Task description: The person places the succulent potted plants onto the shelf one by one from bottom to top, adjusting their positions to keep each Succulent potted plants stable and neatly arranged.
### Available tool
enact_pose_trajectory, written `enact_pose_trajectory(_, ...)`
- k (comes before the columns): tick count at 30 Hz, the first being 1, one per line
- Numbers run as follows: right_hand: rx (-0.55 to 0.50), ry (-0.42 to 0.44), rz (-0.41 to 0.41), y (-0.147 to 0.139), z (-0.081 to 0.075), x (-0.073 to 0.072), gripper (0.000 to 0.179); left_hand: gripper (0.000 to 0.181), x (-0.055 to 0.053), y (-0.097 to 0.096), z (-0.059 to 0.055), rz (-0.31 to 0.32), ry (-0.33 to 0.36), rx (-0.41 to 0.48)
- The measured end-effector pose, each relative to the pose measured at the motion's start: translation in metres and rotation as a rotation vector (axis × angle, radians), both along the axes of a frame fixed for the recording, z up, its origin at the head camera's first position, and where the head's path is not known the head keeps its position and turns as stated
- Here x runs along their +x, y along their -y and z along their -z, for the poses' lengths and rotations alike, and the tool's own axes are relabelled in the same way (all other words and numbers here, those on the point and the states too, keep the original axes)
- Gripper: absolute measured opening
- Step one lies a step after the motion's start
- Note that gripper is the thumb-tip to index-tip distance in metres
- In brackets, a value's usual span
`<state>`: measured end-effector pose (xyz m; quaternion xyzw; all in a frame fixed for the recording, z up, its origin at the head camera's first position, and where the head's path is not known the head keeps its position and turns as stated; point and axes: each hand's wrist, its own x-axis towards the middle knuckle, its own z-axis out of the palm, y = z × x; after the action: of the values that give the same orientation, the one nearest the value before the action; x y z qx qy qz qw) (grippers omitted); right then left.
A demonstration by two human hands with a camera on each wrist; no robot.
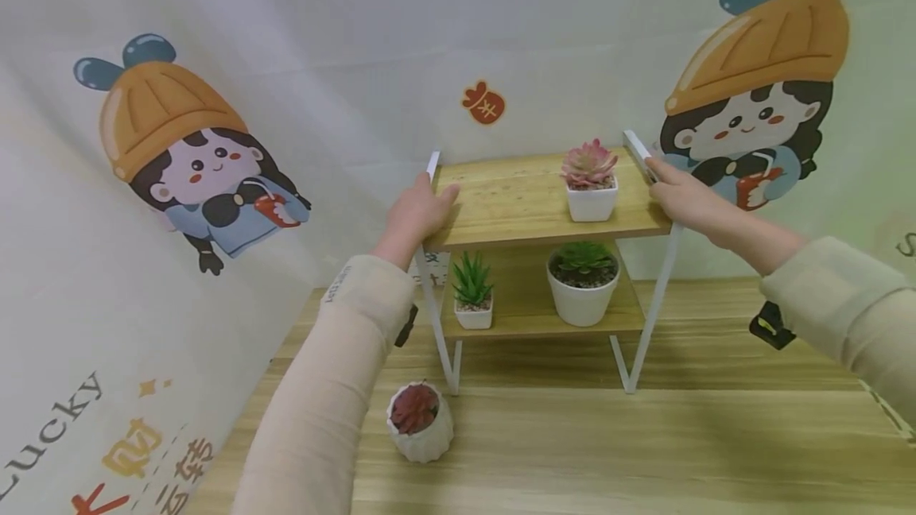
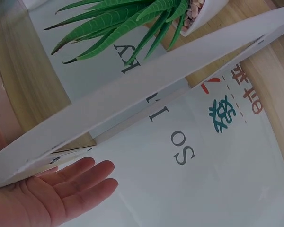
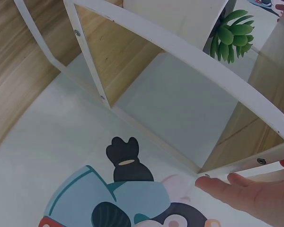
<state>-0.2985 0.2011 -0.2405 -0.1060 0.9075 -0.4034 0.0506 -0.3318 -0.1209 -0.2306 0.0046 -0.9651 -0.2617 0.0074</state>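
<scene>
A two-tier wooden shelf (image 1: pixel 501 201) with white metal side frames stands on the table. My left hand (image 1: pixel 417 213) rests on the left end of its top tier, thumb inward. Extended fingers (image 2: pixel 87 182) lie outside the white frame in the left wrist view. At the opposite end, my right hand (image 1: pixel 683 195) touches the frame with outstretched fingers (image 3: pixel 227 188). A pink succulent in a square white pot (image 1: pixel 591 201) sits on the top board near the right. Below it are a spiky green plant (image 1: pixel 472 280) and a green succulent in a round white pot (image 1: pixel 583 298).
A dark red succulent in a ribbed white pot (image 1: pixel 422 435) stands on the wooden tabletop (image 1: pixel 572 451), in front of the shelf's left leg. Behind the shelf hangs a pale cloth (image 1: pixel 358 102) printed with cartoon figures and lettering.
</scene>
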Motion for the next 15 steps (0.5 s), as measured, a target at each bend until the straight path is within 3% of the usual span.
enact_pose_trajectory(5,0.015,-0.014,-0.008,0.002,0.0,-0.001,0.061,0.069,0.006,0.01,0.004,0.079,-0.033,0.168)
enact_pose_trajectory(9,0.014,-0.016,-0.014,0.003,0.0,-0.001,0.062,0.067,0.023,0.024,0.017,0.15,-0.117,0.336)
enact_pose_trajectory(12,0.01,-0.015,-0.014,0.003,0.0,0.0,0.062,0.067,0.04,0.038,0.039,0.182,-0.177,0.377)
enact_pose_trajectory(15,0.007,-0.012,-0.014,0.003,0.001,0.0,0.061,0.068,0.058,0.054,0.072,0.163,-0.174,0.374)
